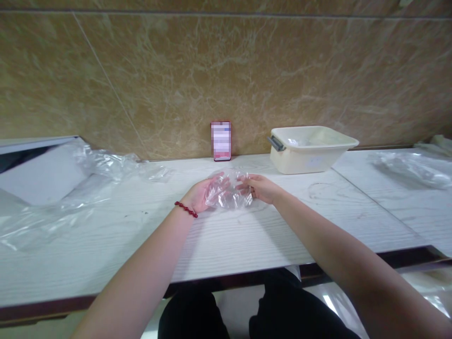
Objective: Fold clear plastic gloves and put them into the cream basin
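Observation:
A crumpled clear plastic bag (231, 190) is held between my two hands just above the white wood-grain table (226, 249). My left hand (205, 193), with a red bead bracelet (186, 209) at its wrist, holds the bag's left side, and its fingers show through the film. From the other side, my right hand (260, 187) grips the right edge between thumb and curled fingers. Glare on the plastic blurs the fingertips. Whether any fingers are inside the bag I cannot tell.
A phone (221, 141) leans upright against the marbled wall. Right of it stands a cream plastic tub (310, 157) with a grey handle, some clear plastic inside. Loose clear film (420, 167) lies at far right. At left, more film (116, 165) surrounds a white box or board (45, 176).

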Motion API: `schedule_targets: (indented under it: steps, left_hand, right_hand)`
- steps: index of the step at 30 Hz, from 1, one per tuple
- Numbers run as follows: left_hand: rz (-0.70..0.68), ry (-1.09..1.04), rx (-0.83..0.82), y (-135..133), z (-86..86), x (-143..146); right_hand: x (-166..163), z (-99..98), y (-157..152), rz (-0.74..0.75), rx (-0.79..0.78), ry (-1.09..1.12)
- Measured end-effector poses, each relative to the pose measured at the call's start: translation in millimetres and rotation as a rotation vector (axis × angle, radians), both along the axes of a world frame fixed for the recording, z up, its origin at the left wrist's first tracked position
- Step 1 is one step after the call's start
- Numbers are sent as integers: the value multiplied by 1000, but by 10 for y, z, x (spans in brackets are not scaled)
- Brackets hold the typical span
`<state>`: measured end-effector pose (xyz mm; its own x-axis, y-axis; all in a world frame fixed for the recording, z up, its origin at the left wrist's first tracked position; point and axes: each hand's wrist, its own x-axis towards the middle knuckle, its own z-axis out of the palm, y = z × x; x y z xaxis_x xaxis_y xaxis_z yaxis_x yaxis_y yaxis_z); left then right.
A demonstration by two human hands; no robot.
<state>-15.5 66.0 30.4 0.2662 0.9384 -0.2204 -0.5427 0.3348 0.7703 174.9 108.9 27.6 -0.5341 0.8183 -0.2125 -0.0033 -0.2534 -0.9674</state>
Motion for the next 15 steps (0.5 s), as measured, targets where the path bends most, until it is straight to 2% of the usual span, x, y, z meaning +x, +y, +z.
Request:
schedule_targets:
  steps: [9, 15]
  left_hand:
    - [36, 53, 42, -19, 2, -19]
    - [86, 89, 93, -13, -30, -10]
  right_hand:
    - [31, 36, -4, -91, 35, -32]
    - [51, 27, 34, -110, 24, 91]
